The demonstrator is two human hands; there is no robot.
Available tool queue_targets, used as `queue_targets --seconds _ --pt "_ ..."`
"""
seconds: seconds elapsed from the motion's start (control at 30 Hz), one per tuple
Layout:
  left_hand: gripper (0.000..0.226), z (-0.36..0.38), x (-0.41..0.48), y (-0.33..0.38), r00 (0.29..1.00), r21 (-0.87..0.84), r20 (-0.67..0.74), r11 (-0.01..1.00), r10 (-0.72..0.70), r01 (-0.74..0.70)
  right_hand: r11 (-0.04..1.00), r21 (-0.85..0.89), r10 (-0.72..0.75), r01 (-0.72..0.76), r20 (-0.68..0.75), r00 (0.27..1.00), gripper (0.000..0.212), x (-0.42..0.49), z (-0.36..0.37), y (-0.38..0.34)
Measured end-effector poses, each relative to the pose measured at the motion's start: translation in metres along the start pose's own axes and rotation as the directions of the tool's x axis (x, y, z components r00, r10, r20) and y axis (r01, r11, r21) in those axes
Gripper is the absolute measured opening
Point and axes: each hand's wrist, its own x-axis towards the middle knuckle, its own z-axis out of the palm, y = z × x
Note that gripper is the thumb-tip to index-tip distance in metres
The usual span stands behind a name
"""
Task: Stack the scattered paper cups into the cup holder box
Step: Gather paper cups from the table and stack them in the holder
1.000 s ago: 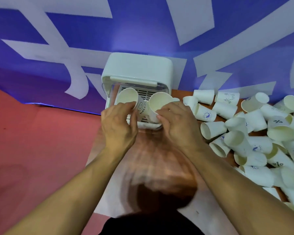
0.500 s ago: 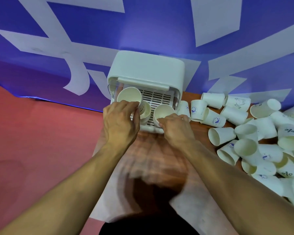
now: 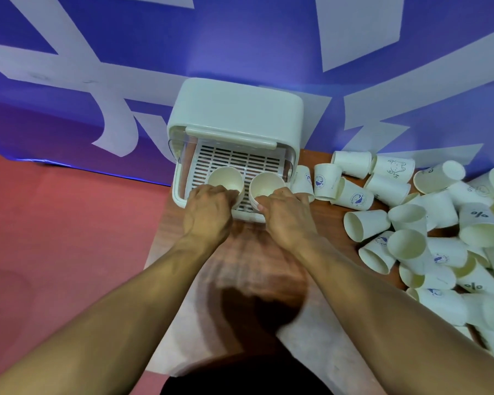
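The fingers (image 3: 231, 195) of the left hand (image 3: 208, 212) are curled round the near side of the left cup (image 3: 224, 178), and from my remote seat I read that as a firm grip. The right hand (image 3: 283, 218) does the same with the right cup (image 3: 265, 183): its thumb lies on the cup's near left wall and its other fingers wrap the near right side.

Both cups are upright, mouths up, side by side and just apart. They sit over the slatted tray (image 3: 234, 161) in the open front of the cup holder box (image 3: 234, 109), close to the tray's near edge. I cannot tell whether their bottoms touch the slats.

The box is white with a rounded top and stands at the far left end of the wooden counter (image 3: 334, 220). Behind it hangs a blue banner (image 3: 240, 38) with large white shapes.

To the right of the box the loose cups (image 3: 411, 223) lie scattered and heaped on the counter, most of them on their sides, some printed with small blue marks. The nearest of them lie just beside the box's right wall. A red floor (image 3: 69, 223) shows to the left of the counter.
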Motion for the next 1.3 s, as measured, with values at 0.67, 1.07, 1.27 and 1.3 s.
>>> queue_targets --seconds 0.67,1.07,1.27,1.3 --pt "0.031 -0.011 -0.042 0.059 0.980 -0.225 -0.162 0.963 0.117 -0.152 0.983 0.177 0.125 -0.056 -0.410 0.903 0.038 -0.136 0.016 0.012" --pt "0.030 0.061 -0.106 0.211 0.829 -0.470 0.376 0.856 0.414 -0.214 0.762 0.384 0.645 -0.521 -0.384 0.661 0.034 -0.317 0.059 0.098" --pt "0.035 0.093 -0.109 0.268 0.774 -0.448 0.419 0.849 0.475 -0.279 0.649 0.482 0.759 -0.588 -0.356 0.545 0.039 -0.337 0.067 0.133" --pt "0.036 0.099 -0.108 0.275 0.767 -0.443 0.429 0.851 0.477 -0.281 0.634 0.498 0.771 -0.592 -0.347 0.534 0.039 -0.338 0.067 0.140"
